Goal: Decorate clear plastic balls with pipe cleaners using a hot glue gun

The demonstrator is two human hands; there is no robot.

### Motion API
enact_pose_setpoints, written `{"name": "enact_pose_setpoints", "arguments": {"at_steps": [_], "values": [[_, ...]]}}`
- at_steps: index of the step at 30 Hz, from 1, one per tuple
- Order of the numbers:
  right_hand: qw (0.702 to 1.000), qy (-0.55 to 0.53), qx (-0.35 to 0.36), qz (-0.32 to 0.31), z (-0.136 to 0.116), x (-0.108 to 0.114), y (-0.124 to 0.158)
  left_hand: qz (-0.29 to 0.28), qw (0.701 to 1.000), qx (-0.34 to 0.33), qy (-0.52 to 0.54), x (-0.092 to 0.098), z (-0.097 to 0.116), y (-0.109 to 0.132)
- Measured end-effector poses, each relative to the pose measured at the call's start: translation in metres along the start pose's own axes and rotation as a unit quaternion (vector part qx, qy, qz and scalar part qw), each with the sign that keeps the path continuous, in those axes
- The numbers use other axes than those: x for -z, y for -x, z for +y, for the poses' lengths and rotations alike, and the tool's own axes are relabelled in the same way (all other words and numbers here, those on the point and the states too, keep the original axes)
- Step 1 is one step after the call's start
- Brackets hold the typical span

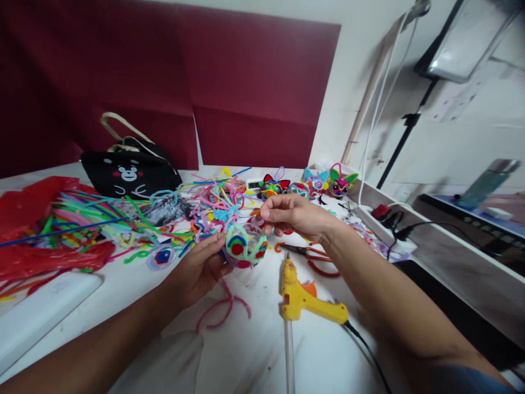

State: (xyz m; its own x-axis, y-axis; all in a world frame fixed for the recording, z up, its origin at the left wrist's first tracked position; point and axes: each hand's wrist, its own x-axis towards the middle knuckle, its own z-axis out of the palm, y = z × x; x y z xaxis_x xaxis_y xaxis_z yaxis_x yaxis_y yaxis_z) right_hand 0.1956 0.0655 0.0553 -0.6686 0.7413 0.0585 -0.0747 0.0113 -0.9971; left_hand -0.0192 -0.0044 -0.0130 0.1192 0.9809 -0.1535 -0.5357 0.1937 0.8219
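A round pipe-cleaner piece (245,247) in mint green, with red and blue coiled discs on it, is held by its left side in my left hand (207,262), whose fingers are closed on it. Just above its right side is my right hand (287,214), thumb and forefinger pinched together; whatever lies between them is too small to make out. Below on the table lies a yellow glue gun (301,298), nozzle pointing away. Orange-handled pliers (314,254) rest behind it. Loose pink pipe cleaners (227,306) lie under my left hand.
A red plastic bag (24,219) with many pipe cleaners (90,210) spreads at the left, before a black bag (127,174). Finished colourful figures (338,183) stand at the back. At the right are a power strip (379,227) and cables; a white box (49,309) lies front left.
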Motion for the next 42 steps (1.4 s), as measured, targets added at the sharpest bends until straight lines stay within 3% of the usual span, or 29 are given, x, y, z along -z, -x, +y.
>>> {"name": "enact_pose_setpoints", "arguments": {"at_steps": [7, 14, 22, 35, 42], "values": [[0.994, 0.099, 0.036, 0.028, -0.005, -0.009, 0.005, -0.002, 1.0, 0.007, -0.006, 0.0, -0.003, -0.002], [0.986, 0.159, 0.055, -0.004, -0.002, -0.026, 0.009, -0.059, 0.997, 0.0, -0.044, -0.001, -0.006, -0.001], [0.973, 0.223, 0.045, -0.024, 0.005, -0.026, 0.006, -0.083, 0.993, 0.0, -0.084, 0.0, -0.009, 0.0], [0.92, 0.376, 0.111, 0.007, 0.019, -0.029, 0.004, -0.039, 0.992, 0.01, -0.116, -0.001, -0.011, 0.002], [0.898, 0.424, 0.11, 0.032, 0.017, -0.04, 0.008, -0.023, 0.992, 0.003, -0.124, -0.003, -0.012, 0.004]]}}
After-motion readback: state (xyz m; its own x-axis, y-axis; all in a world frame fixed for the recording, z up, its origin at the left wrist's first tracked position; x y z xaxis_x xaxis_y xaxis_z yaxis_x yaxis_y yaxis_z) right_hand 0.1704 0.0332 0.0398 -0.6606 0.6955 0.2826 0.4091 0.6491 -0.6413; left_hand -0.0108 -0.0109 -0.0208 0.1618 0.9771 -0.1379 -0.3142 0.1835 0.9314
